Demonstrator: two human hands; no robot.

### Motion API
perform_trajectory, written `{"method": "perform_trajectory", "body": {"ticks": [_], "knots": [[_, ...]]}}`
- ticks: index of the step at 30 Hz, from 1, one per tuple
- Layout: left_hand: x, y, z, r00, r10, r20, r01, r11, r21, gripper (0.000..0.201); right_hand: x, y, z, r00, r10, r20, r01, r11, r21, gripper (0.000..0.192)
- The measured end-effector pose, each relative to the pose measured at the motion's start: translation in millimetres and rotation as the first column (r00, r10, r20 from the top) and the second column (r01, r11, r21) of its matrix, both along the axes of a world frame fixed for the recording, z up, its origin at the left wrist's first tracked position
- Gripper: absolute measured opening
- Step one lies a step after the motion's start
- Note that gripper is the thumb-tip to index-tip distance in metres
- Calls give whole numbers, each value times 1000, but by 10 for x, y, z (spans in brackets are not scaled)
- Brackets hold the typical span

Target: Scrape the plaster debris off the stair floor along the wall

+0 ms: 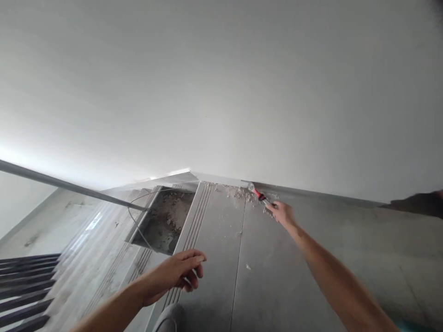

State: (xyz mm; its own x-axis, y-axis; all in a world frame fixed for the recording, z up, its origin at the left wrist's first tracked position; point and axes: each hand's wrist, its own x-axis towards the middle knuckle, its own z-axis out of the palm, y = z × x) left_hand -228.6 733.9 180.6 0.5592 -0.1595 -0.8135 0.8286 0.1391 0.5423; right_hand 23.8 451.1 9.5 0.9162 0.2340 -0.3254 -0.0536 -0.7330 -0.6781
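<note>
Gripping with your right hand, you are closing the fingers around the red-handled tool, whose metal end is pointing away from the grip toward the foot of the white wall. Just beyond that end, plaster rubble is lying scattered on the grey floor tile, right where tile and wall are meeting. Nearer to you and well to the left of the grip, your left hand is hovering with its fingers loosely curled and holding nothing, over the grooved stair edge. Left of that edge, an open recess is showing broken debris inside, and a thin wire is looping beside it. A metal handrail is running farther left, above dark railing bars.
</note>
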Motion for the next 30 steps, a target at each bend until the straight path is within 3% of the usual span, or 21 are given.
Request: {"method": "perform_trajectory", "body": {"ticks": [3, 5, 7, 11, 17, 21, 23, 27, 30], "knots": [[-65, 109, -21, 999, 35, -25, -36, 999, -24, 34, -2, -634, -39, 984, -171, -50, 172, 985, 15, 46], [-121, 144, -20, 998, 41, -41, -42, 998, -40, 34, -21, -855, -83, 966, -250, -62, 253, 967, 36, 48], [-151, 150, -3, 998, 41, -49, -44, 998, -48, 34, -62, -716, -111, 972, -229, -58, 232, 971, 60, 48], [-137, 171, 33, 999, 51, -13, -51, 998, -37, 34, -105, -160, -85, 997, -76, -25, 77, 997, 27, 48], [-118, 167, 9, 997, 73, -33, -74, 997, -31, 37, -66, -553, -49, 986, -166, 12, 166, 985, -55, 50], [-46, 78, 6, 1000, -20, -18, 19, 998, -58, 36, -99, -333, -79, 995, -96, 30, 97, 995, -26, 48], [-26, 85, 17, 1000, 4, 4, -4, 1000, -29, 36, -87, -233, -65, 997, -70, 31, 71, 996, -47, 46], [-46, 123, 15, 996, 90, -6, -90, 994, -54, 36, -53, -247, -27, 991, -130, -11, 128, 984, -126, 46], [-42, 119, 8, 999, 34, -8, -35, 996, -87, 35, -60, -195, -39, 996, -88, 2, 88, 993, -74, 46]]}}
